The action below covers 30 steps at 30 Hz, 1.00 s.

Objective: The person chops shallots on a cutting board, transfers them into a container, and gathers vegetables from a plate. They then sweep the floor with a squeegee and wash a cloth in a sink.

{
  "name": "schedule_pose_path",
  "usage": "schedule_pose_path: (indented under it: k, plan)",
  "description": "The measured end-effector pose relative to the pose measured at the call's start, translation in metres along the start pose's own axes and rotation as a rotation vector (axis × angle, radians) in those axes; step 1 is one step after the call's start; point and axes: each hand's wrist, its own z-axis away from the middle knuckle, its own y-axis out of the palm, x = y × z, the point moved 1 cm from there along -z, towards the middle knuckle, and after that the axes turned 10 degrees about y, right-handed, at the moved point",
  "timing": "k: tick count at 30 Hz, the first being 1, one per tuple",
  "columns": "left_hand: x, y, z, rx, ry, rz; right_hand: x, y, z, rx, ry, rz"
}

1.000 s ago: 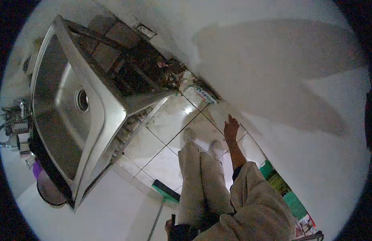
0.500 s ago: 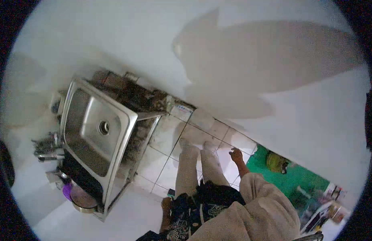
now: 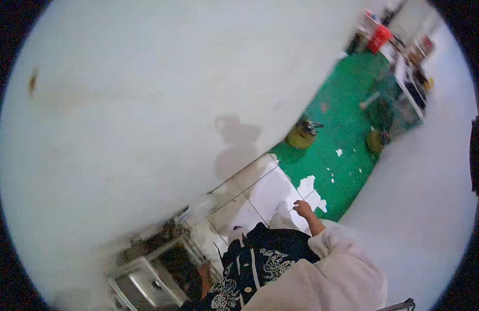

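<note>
My right hand hangs in the air in front of a light sleeve, above the line where white tiles meet a green floor. Its fingers are loosely bent and apart, with nothing in them. At the lower left, my left hand is a dark blur beside the patterned black cloth at my waist. Its fingers cannot be made out. Close to that hand is the metal sink, partly cut off by the bottom of the view.
A yellow-green gas cylinder stands against the white wall. Green floor with pale worn patches stretches ahead. Along the right is a glass-fronted counter, with a red object at the far end.
My view has swung right, from the sink towards the green floor. The sink has slid to the bottom left, and the cylinder and counter show more fully. My right hand stays low in front.
</note>
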Motion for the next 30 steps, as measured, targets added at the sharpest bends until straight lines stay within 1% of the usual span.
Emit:
schedule_pose_path:
  k: [3, 4, 5, 7, 10, 11, 12, 13, 15, 17, 20, 21, 23, 24, 25, 26, 27, 28, 29, 30]
  plan:
    - [-0.067, 0.021, -0.011, 0.089, 0.094, -0.101, -0.071, -0.029, 0.02, -0.001, 0.09, -0.063]
    - [-0.091, 0.031, -0.013, 0.126, 0.122, -0.141, -0.099, -0.039, 0.021, -0.002, 0.087, -0.068]
    - [-0.119, 0.029, -0.013, 0.156, 0.143, -0.163, -0.104, -0.058, 0.04, 0.07, 0.12, -0.056]
    - [-0.187, 0.061, -0.006, 0.215, 0.189, -0.221, -0.19, -0.08, 0.023, -0.006, 0.092, -0.068]
    - [-0.279, 0.127, -0.004, 0.307, 0.26, -0.285, -0.246, -0.172, 0.0, -0.109, 0.428, -0.169]
    - [-0.305, 0.149, -0.002, 0.338, 0.296, -0.305, -0.264, -0.206, -0.014, -0.19, 0.453, -0.216]
    - [-0.293, 0.164, -0.019, 0.371, 0.333, -0.305, -0.255, -0.195, -0.005, -0.313, 0.468, -0.258]
    - [-0.321, 0.184, -0.017, 0.395, 0.359, -0.328, -0.267, -0.228, -0.019, -0.397, 0.487, -0.31]
    - [-0.363, 0.224, -0.024, 0.431, 0.398, -0.369, -0.276, -0.282, -0.056, -0.684, 0.497, -0.451]
    - [-0.409, 0.265, -0.024, 0.475, 0.433, -0.436, -0.272, -0.371, -0.068, -0.633, 0.421, -0.618]
    - [-0.468, 0.32, -0.03, 0.527, 0.488, -0.547, -0.287, -0.437, -0.103, -0.6, 0.386, -0.698]
    - [-0.494, 0.338, -0.034, 0.549, 0.503, -0.587, -0.3, -0.46, -0.118, -0.619, 0.379, -0.635]
    - [-0.547, 0.378, -0.038, 0.581, 0.539, -0.663, -0.335, -0.481, -0.127, -0.647, 0.363, -0.514]
    - [-0.584, 0.4, -0.041, 0.6, 0.561, -0.687, -0.363, -0.485, -0.139, -0.636, 0.41, -0.467]
    - [-0.62, 0.423, -0.038, 0.613, 0.584, -0.705, -0.401, -0.475, -0.146, -0.617, 0.452, -0.417]
    - [-0.649, 0.446, -0.039, 0.628, 0.614, -0.718, -0.437, -0.463, -0.143, -0.557, 0.458, -0.429]
    - [-0.682, 0.471, -0.041, 0.64, 0.662, -0.723, -0.474, -0.45, -0.146, -0.537, 0.473, -0.34]
    - [-0.718, 0.497, -0.045, 0.65, 0.728, -0.728, -0.507, -0.454, -0.136, -0.21, 0.577, -0.432]
    - [-0.752, 0.52, -0.049, 0.65, 0.812, -0.728, -0.574, -0.388, -0.155, -0.357, 0.679, -0.119]
    - [-0.774, 0.54, -0.054, 0.653, 0.949, -0.709, -0.647, -0.314, -0.138, -0.197, 0.55, 0.099]
